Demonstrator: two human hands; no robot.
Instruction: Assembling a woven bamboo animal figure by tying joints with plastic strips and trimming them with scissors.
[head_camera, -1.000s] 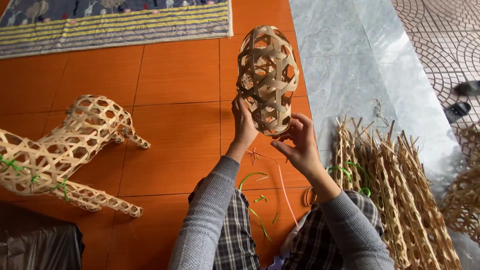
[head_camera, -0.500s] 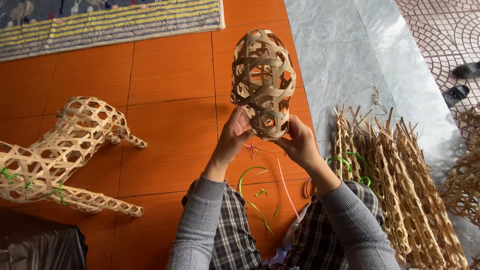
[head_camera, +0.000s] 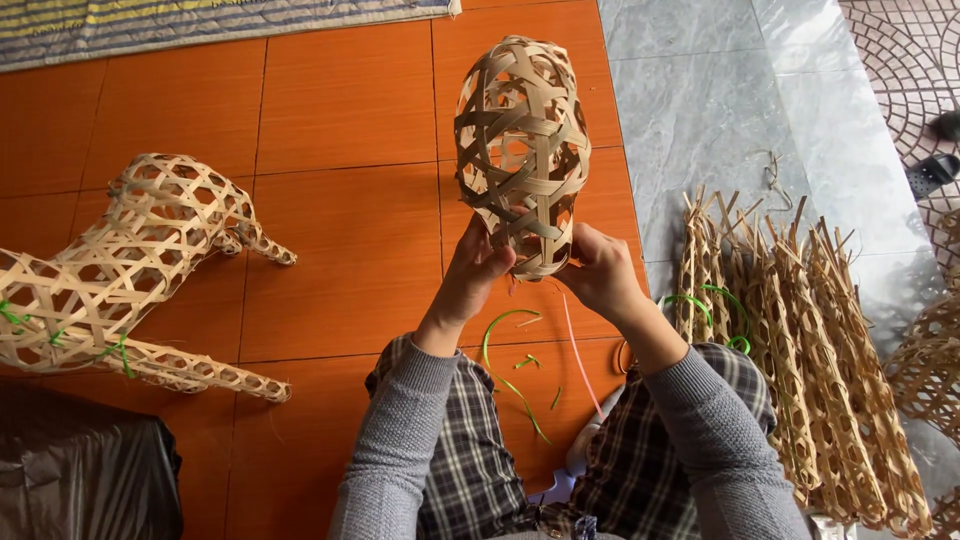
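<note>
Bamboo strips woven into an open, egg-shaped cage (head_camera: 522, 150) stand upright over the orange tile floor (head_camera: 340, 110), held up at the lower end by both hands. Left hand (head_camera: 475, 275) grips the cage's bottom left edge, fingers curled onto the weave; right hand (head_camera: 603, 272) pinches the bottom right edge. Far left lies a woven animal figure (head_camera: 120, 270). To the right, a row of woven legs (head_camera: 800, 350) rests on grey stone. Green strips (head_camera: 505, 350) lie near the checked trousers (head_camera: 470, 470).

Open-weave bamboo shell (head_camera: 522, 150) — egg-shaped, upright, held aloft.
</note>
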